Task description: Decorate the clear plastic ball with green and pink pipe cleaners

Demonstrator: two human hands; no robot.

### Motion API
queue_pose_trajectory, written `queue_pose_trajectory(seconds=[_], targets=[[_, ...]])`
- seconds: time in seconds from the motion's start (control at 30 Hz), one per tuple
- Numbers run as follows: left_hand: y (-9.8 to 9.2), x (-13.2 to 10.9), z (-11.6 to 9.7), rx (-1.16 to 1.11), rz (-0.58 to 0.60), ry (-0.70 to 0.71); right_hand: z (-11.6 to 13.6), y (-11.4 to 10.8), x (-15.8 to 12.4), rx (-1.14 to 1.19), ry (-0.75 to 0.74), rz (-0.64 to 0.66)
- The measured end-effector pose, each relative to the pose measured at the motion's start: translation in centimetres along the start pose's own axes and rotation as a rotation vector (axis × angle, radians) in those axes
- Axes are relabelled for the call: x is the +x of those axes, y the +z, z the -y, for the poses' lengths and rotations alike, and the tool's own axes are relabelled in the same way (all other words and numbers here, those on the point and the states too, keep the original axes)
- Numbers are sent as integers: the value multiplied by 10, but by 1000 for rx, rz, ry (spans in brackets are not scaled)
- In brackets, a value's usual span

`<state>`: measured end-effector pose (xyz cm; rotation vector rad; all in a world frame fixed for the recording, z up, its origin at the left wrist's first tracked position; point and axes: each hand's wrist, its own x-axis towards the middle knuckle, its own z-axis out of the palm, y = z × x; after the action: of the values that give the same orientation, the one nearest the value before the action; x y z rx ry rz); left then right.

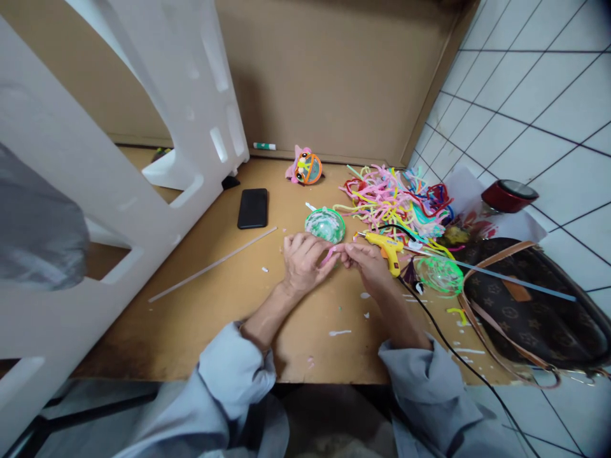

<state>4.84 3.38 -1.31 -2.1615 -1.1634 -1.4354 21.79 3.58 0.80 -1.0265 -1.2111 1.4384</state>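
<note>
A short pink pipe cleaner (328, 257) is pinched between my two hands over the table. My left hand (303, 259) has its fingers bent and closed on one part of it. Fingertips of my right hand (366, 259) grip the other end. Just beyond my fingers sits a round green and white ball-like piece (324, 222), its near edge partly covered by my left hand. A yellow hot glue gun (389, 247) lies right of my right hand, nozzle pointing left.
Behind the glue gun spreads a pile of coloured pipe cleaners (382, 197). A small decorated figure (305, 166), black phone (252, 208), glue stick (212, 264), green netted ball (442, 275) and brown handbag (529, 318) surround the work. A white plastic panel (191, 83) stands left.
</note>
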Motion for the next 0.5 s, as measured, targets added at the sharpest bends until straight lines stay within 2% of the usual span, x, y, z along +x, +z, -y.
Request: queue_pose_trajectory(seconds=[0.1,0.27,0.5], targets=[[0,1,0,0,13,0,-1,1,-1,-45,-8,-10],[0,1,2,-92,113,-87,-1,4,-2,-113,-56,-70],[3,0,0,-186,97,-232,-2,6,-3,-99,-85,-31]])
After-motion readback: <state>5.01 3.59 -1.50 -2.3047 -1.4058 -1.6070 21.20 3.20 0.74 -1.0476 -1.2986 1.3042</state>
